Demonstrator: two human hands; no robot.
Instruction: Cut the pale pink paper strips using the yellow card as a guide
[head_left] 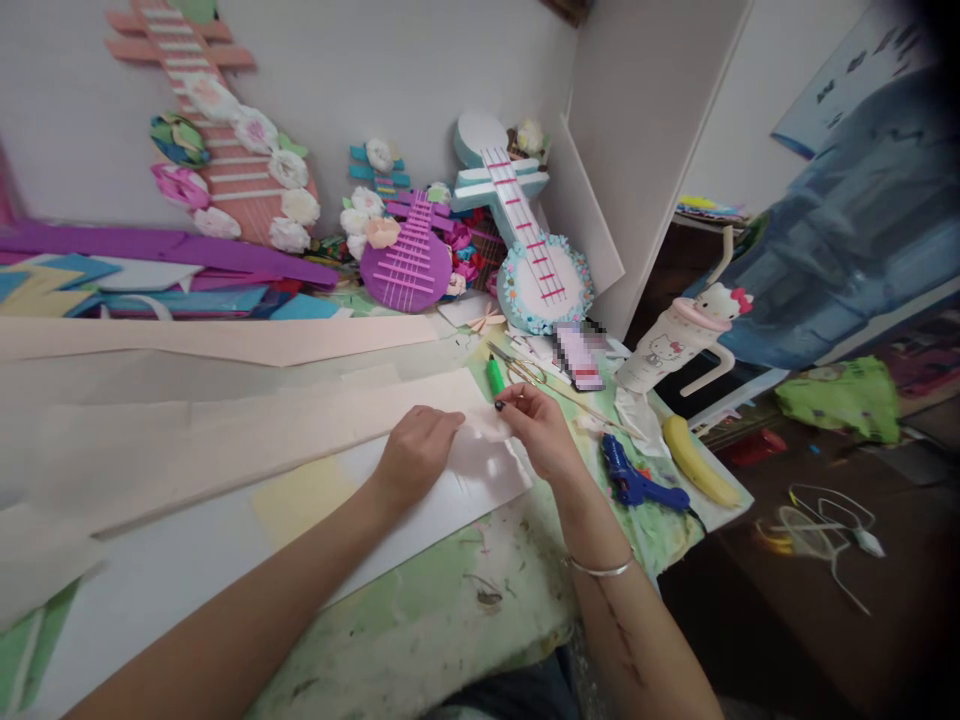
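A long pale cream sheet (300, 430) lies over a white board (405, 540) on the green-stained table. Near the sheet's right end, my left hand (421, 450) rests with its fingers closed together, thumb and forefinger pinching thin pale material. My right hand (534, 425) pinches the far corner of the same thin material (484, 415) between thumb and fingers, and that piece stretches between both hands. Just beyond my right hand stand a green marker (495, 375) and gold-handled scissors (527, 370).
A blue glue gun (637, 480), a banana (701, 465) and a lidded cup (667, 345) sit at the right. Decorated instrument models, one purple (409, 265) and one white-and-blue (547, 285), stand against the wall. Coloured sheets (172, 275) are piled at the back left.
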